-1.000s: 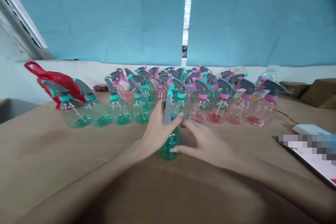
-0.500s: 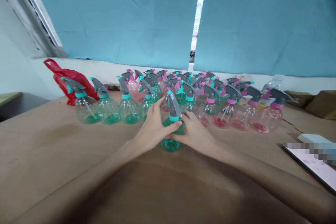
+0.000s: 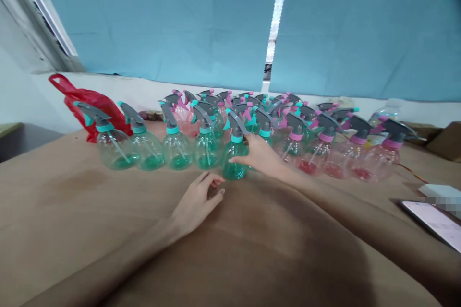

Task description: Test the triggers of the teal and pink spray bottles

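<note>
My right hand (image 3: 262,156) grips the right side of a green spray bottle (image 3: 235,165), its thumb across the front of the body. That bottle stands upright on the table, with a grey trigger head and a turquoise collar. Its far side and some of my right fingers are hidden. Just in front and to the left, my left hand (image 3: 200,201) hovers low over the tabletop with curled, parted fingers and nothing in them. Another green spray bottle (image 3: 206,151) is directly left of the gripped one. To the right, behind my right hand, stands a pink spray bottle (image 3: 293,146).
Several green and pink spray bottles (image 3: 176,153) form a row, with more crowded behind. A red plastic bag (image 3: 95,105) lies at the back left. On the right are a phone-like device (image 3: 432,223), a white box (image 3: 441,196) and brown boxes (image 3: 448,141) on the wooden table (image 3: 90,220).
The green spray bottle has moved away from me into the front row, with my right hand on it. My left hand has let go and drawn back toward the lower left.
</note>
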### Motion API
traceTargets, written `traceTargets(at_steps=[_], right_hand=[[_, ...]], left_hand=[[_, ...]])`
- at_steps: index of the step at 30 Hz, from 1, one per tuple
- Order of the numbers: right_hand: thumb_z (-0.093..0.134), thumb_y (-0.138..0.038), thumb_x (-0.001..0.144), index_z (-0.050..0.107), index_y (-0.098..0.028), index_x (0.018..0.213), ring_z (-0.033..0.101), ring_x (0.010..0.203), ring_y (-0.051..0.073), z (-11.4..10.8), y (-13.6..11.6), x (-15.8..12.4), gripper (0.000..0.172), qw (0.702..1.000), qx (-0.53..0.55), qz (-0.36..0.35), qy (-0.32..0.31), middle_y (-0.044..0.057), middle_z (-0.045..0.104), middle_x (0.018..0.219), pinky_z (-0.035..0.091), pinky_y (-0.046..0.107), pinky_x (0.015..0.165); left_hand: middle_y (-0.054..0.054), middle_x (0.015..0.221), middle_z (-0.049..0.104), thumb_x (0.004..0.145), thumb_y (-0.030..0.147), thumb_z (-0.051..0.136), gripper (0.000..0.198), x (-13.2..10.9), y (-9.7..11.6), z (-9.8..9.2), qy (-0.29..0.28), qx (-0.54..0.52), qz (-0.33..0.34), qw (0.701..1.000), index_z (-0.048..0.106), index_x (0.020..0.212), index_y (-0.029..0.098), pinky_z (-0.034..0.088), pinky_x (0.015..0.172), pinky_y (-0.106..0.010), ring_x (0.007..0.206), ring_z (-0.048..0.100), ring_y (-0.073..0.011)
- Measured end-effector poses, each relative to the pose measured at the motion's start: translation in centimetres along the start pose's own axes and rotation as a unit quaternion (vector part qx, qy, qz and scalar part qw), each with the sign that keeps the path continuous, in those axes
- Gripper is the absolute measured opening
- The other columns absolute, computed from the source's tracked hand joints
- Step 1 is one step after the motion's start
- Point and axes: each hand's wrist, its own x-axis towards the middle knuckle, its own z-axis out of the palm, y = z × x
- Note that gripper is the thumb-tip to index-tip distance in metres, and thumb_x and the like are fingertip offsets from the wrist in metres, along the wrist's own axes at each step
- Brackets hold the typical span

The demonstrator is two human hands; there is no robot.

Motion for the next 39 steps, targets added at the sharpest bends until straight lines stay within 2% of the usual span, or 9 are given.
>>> traceTargets(at_steps=[8,13,18,20,22,25,29,35,39], right_hand=[[0.077,-0.036,0.066,0.049,-0.005,0.118,0.06,0.099,0.034,0.3,-0.1,1.4,0.067,1.0,0.002,0.021,0.002,0.02,0.063,0.106,0.049,0.043,0.077],[0.077,-0.033,0.067,0.046,-0.004,0.122,0.059,0.104,0.033,0.7,0.1,2.0,0.07,1.0,0.018,0.015,0.006,0.021,0.062,0.111,0.049,0.042,0.08],[0.073,-0.038,0.072,0.046,-0.007,0.125,0.059,0.108,0.029,0.3,0.7,0.7,0.067,0.999,0.039,0.011,0.032,0.019,0.06,0.119,0.049,0.039,0.084],[0.069,-0.04,0.076,0.049,-0.013,0.123,0.061,0.105,0.026,-0.6,1.4,-0.6,0.058,0.998,0.042,0.016,0.05,0.014,0.062,0.119,0.049,0.038,0.085],[0.062,-0.039,0.082,0.057,-0.018,0.112,0.066,0.089,0.023,-1.8,2.2,-2.1,0.037,0.997,0.038,0.025,0.06,0.008,0.068,0.107,0.05,0.037,0.079],[0.058,-0.036,0.085,0.062,-0.017,0.103,0.067,0.086,0.026,-3.4,3.5,-3.7,0.026,0.994,0.002,0.066,0.083,0.008,0.071,0.1,0.049,0.04,0.079],[0.058,-0.039,0.084,0.057,-0.011,0.115,0.062,0.1,0.032,-3.9,4.5,-3.9,0.042,0.989,-0.025,0.107,0.095,0.015,0.068,0.107,0.046,0.042,0.081],[0.059,-0.054,0.078,0.043,-0.003,0.129,0.065,0.087,0.034,-2.4,4.8,-1.8,0.074,0.987,-0.015,0.14,0.072,0.017,0.069,0.087,0.047,0.04,0.069],[0.058,-0.055,0.078,0.046,-0.003,0.125,0.066,0.084,0.032,-2.0,4.9,-0.9,0.071,0.987,-0.002,0.153,0.05,0.016,0.069,0.082,0.048,0.038,0.067]], left_hand=[[-0.001,0.087,0.057,0.085,0.019,0.048,0.013,0.5,0.1,0.8,-0.035,0.018,0.007,0.999,0.058,0.093,0.02,0.047,0.071,-0.03,0.075,0.058,-0.0161],[-0.001,0.087,0.057,0.086,0.022,0.047,0.014,0.8,0.2,0.8,-0.044,0.026,0.002,0.999,0.059,0.093,0.021,0.047,0.069,-0.03,0.072,0.057,-0.0162],[-0.002,0.088,0.058,0.086,0.024,0.047,0.014,1.0,0.4,0.9,-0.049,0.031,-0.002,0.998,0.059,0.094,0.021,0.047,0.069,-0.031,0.073,0.058,-0.017],[-0.001,0.088,0.059,0.087,0.024,0.047,0.014,1.2,0.4,1.0,-0.05,0.032,-0.001,0.998,0.059,0.094,0.022,0.047,0.07,-0.031,0.074,0.058,-0.0172],[-0.001,0.089,0.06,0.087,0.024,0.047,0.013,1.4,0.6,1.0,-0.051,0.032,0.001,0.998,0.058,0.094,0.022,0.047,0.072,-0.031,0.075,0.058,-0.0173],[-0.001,0.089,0.061,0.088,0.023,0.047,0.013,1.9,1.1,1.2,-0.052,0.029,0.005,0.998,0.058,0.095,0.022,0.047,0.072,-0.031,0.076,0.059,-0.0173],[0.0,0.087,0.062,0.088,0.025,0.047,0.013,2.7,2.4,1.5,-0.054,0.027,0.01,0.998,0.058,0.095,0.022,0.047,0.071,-0.031,0.075,0.06,-0.0175],[0.0,0.083,0.063,0.088,0.029,0.047,0.014,3.4,4.0,2.1,-0.054,0.033,0.005,0.998,0.057,0.095,0.023,0.047,0.069,-0.031,0.073,0.06,-0.0181],[-0.001,0.084,0.064,0.088,0.03,0.047,0.016,3.5,4.3,2.3,-0.057,0.037,-0.001,0.998,0.058,0.097,0.022,0.047,0.068,-0.031,0.074,0.061,-0.0185]])
